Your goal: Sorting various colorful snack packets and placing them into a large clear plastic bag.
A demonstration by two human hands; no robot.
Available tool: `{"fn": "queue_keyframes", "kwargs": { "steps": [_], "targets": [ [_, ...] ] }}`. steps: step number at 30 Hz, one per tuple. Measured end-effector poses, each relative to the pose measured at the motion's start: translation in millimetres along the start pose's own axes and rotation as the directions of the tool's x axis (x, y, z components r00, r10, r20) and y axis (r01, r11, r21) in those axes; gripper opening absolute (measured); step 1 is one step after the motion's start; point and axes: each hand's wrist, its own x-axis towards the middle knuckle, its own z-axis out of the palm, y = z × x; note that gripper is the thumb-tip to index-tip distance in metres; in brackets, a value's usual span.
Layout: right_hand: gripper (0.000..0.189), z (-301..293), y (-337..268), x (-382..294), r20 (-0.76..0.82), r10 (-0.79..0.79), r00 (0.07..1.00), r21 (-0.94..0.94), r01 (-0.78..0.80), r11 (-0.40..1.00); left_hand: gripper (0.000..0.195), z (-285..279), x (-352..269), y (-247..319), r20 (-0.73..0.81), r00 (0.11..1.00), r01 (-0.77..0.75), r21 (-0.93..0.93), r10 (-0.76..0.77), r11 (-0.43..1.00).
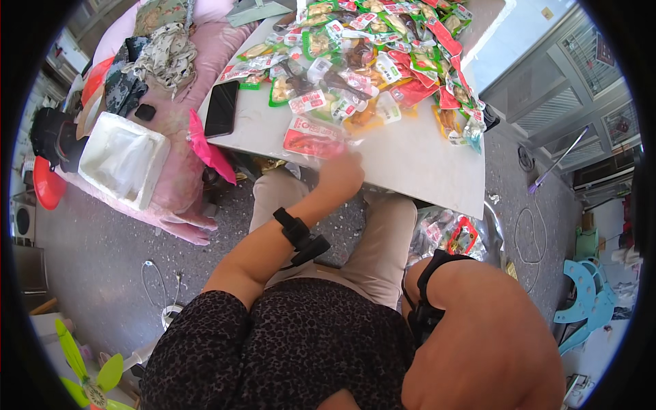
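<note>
My left hand [342,171] is at the front edge of the white tabletop [435,177], its fingers at the lower edge of a red-and-clear plastic food packet [311,138]. Motion blur and the back of the hand hide the fingers, so whether they grip it cannot be told. Just beyond lies a heap of vacuum-sealed food packets [359,66] with green, red and yellow edges. A black smartphone [222,108] rests at the table's left side. My right arm is bent down beside my body, and the right hand is not visible.
Left of the table, a pink-covered bed or couch holds a white foam box [124,160] and crumpled clothing [166,59]. A pink plastic bag [207,148] hangs by the table's left corner. More packets [451,233] lie below the right corner. Cables and a mop [558,159] are on the floor.
</note>
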Motion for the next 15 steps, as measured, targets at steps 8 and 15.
{"fn": "queue_keyframes", "kwargs": {
  "steps": [8,15],
  "targets": [
    [0.005,-125,-9,-65,-0.415,0.082,0.906,-0.302,-0.222,0.927,0.009,5,-8,-17,-0.14,0.99,-0.004,-0.053,-0.004,0.999],
    [0.005,-317,-13,-221,-0.918,-0.394,0.042,-0.182,-0.928,0.324,0.007,11,-3,-13,-0.148,0.988,-0.056,-0.113,0.039,0.992]
  ]
}}
